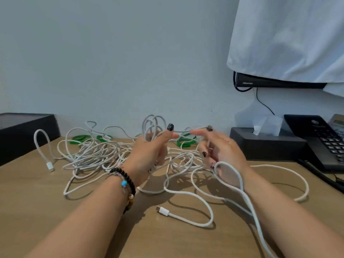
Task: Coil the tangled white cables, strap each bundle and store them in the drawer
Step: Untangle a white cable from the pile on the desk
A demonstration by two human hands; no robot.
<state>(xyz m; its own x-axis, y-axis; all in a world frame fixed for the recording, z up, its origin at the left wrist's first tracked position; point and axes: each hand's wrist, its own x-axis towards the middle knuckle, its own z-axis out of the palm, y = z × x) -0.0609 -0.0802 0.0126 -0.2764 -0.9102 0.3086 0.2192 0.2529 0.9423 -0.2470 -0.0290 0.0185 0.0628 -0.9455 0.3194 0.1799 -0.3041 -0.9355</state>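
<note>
On the wooden desk (46, 211), centre: one tangle of white cables (96, 155), loosely heaped, loops overlapping, none strapped. Loose plug end (162, 210) lies near the front edge, apart from the heap; a second plug end (50, 167) lies at the left, below an upright loop.

Left hand (150, 153): raised over the heap, fingers (168, 135) clenched around a small coil of several cable turns (152, 125) that stands up above the fist. Beaded bracelet (123, 183) on that wrist.

Right hand (221, 151): raised beside the left, blurred; forefinger and thumb extended, lower fingers curled. A single white strand runs from the coil toward its fingertips, and another loop (229, 175) hangs across the wrist; whether the fingers actually pinch the strand cannot be told.

Behind the heap, near the wall: green straps (186, 141), several, lying flat, partly covered by cable.

Left rear: black box (22, 131). Right rear: black tissue box (264, 144), then a black desk telephone (320, 138). Upper right: monitor (275, 81) draped with white cloth (288, 38).
</note>
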